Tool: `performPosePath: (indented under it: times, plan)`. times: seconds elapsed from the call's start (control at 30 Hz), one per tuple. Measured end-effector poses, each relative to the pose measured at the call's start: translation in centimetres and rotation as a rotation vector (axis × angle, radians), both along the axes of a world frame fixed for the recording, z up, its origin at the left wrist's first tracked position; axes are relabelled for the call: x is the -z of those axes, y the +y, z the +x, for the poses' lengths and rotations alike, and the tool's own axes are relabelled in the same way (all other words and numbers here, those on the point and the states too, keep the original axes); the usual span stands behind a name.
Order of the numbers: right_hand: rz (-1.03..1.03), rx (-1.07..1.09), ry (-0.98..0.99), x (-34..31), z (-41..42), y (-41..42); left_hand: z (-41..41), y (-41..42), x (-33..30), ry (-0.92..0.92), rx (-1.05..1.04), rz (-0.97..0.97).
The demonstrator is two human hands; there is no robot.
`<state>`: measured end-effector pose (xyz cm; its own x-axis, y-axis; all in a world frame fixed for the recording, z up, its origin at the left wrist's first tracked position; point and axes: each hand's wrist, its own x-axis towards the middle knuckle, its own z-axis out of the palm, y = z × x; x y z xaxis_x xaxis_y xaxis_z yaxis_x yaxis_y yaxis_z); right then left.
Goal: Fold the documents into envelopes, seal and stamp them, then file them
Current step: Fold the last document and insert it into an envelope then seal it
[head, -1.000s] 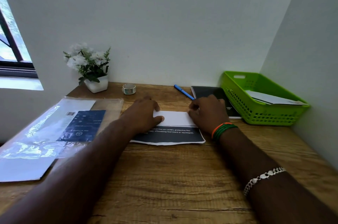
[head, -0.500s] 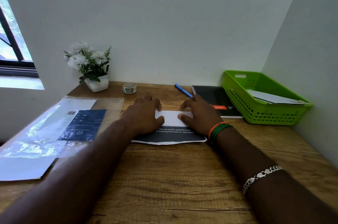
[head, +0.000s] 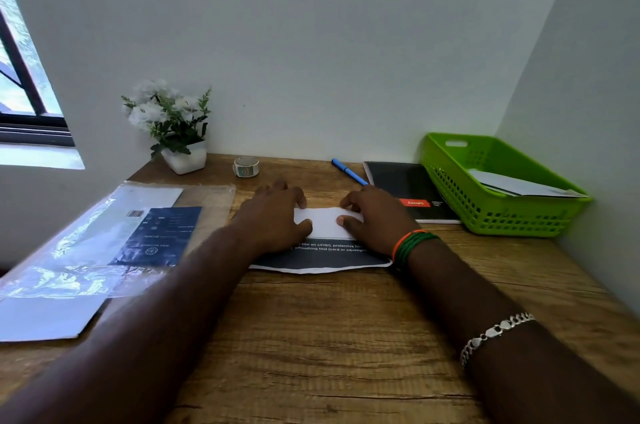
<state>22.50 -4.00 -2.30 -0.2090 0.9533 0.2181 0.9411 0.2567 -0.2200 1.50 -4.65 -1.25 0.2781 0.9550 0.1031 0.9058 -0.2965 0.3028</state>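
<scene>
Document point(head: 320, 255) lies flat on the wooden counter point(head: 346, 337), near its middle, with its far part folded over toward the person so a white panel covers the upper half and a dark printed band with white lettering shows along the near edge. Left hand point(head: 273, 219) presses on the left end of the white fold, fingers laid flat and thumb stretched onto the paper; its grip is open and holds nothing. Right hand point(head: 375, 219) presses on the right end in the same way, thumb on the white panel, fingers spread toward the far edge, grip open too. Green basket point(head: 485, 216) stands at the right back corner and holds white envelopes point(head: 519, 185). A black notebook point(head: 408, 188) lies just beside the basket, and a blue pen point(head: 348, 171) rests at its far left corner. Tape roll point(head: 246, 166) and a potted plant point(head: 173, 126) sit by the back wall. Clear plastic sleeve point(head: 90, 243) with a blue sheet lies on the left.
</scene>
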Motion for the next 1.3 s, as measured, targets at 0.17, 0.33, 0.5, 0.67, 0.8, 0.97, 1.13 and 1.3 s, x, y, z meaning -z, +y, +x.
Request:
performPosePath:
  times: [0.17,0.33,0.5,0.67,0.8,0.97,1.13,1.3]
  plan:
    - [0.021,-0.034,0.082,0.6,0.1,-0.3,0.0,0.1,0.0,0.007,0.008,-0.008]
    - [0.165,-0.117,0.295,-0.1,0.0,-0.9,0.1,0.0,0.1,-0.015,0.036,0.063]
    - [0.269,-0.190,0.544,-0.8,-0.6,-1.6,0.8,-0.1,0.1,-0.190,0.151,0.357]
    - [0.302,-0.193,0.656,-0.8,-0.4,-1.4,0.1,0.0,-0.6,-0.211,0.101,0.448]
    - [0.312,-0.137,0.684,-0.7,0.7,-1.0,-1.5,0.5,-1.0,-0.228,0.019,0.400]
    - [0.304,-0.085,0.672,-0.5,1.6,-0.7,-3.3,1.2,-1.1,-0.190,-0.122,0.383]
    - [0.293,-0.080,0.664,-0.4,2.0,-0.5,-4.9,2.5,-0.5,-0.238,-0.229,0.335]
    - [0.307,-0.086,0.682,-0.4,1.8,-0.8,-4.0,2.2,-0.3,-0.437,-0.041,0.307]
